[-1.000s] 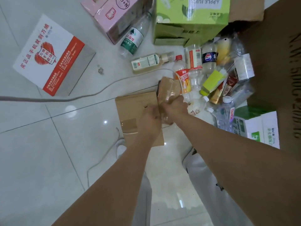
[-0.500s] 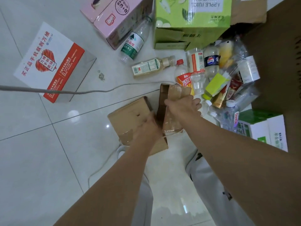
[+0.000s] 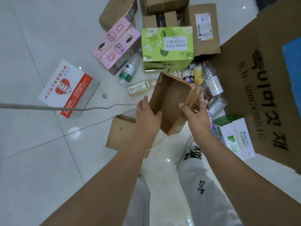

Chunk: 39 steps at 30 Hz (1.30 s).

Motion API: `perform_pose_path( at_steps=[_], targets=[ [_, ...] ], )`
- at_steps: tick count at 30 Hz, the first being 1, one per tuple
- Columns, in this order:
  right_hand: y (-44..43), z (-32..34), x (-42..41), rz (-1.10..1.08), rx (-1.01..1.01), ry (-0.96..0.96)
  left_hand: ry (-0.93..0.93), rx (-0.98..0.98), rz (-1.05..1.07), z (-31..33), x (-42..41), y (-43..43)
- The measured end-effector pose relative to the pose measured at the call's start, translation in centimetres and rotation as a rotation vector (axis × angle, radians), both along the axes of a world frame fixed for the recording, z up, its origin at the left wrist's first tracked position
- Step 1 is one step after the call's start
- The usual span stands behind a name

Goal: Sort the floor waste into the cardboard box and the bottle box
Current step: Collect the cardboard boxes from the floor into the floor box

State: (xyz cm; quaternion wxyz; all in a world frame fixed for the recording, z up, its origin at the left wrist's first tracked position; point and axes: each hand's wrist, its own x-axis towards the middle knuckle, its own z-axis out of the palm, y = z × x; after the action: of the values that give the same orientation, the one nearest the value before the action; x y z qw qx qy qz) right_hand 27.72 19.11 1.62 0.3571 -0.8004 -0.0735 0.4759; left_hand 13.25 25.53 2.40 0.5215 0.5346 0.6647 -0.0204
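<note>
A person's left hand (image 3: 147, 115) and right hand (image 3: 195, 116) grip opposite walls of a small open cardboard box (image 3: 171, 98), held tilted above a white tiled floor (image 3: 40, 160), with a heap of plastic bottles (image 3: 210, 85) and a green apple juice carton (image 3: 166, 44) lying just beyond it.

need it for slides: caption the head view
Left hand and right hand hold an open cardboard carton over the floor beside a bottle pile

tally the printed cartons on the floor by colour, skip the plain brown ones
pink printed carton: 1 (seam along its top, counted as one)
green apple juice carton: 1
white and red carton: 1
white and green carton: 1
total: 4
</note>
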Motion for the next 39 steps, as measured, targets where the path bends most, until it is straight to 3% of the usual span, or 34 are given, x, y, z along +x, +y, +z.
perform_pose_path(
  at_steps=[11, 14, 21, 27, 39],
  targets=[
    [1.4, 25.6, 8.6, -0.150, 0.324, 0.205, -0.220, 0.069, 0.101, 24.2, 6.0, 5.0],
    [0.1, 32.4, 11.2, -0.151, 0.377, 0.230, -0.345, -0.116, 0.284, 30.9, 8.5, 4.5],
    [-5.7, 41.3, 20.1, -0.306, 0.412, 0.273, -0.482, -0.307, 0.334, 38.7, 18.8, 1.5],
    [-7.8, 41.0, 27.4, -0.382, 0.332, 0.324, -0.444, -0.356, 0.311, 40.1, 29.6, 0.0],
    [-8.2, 29.8, 37.3, -0.831, 0.230, 0.337, -0.223, -0.180, -0.125, 33.8, 41.6, 0.0]
  ],
)
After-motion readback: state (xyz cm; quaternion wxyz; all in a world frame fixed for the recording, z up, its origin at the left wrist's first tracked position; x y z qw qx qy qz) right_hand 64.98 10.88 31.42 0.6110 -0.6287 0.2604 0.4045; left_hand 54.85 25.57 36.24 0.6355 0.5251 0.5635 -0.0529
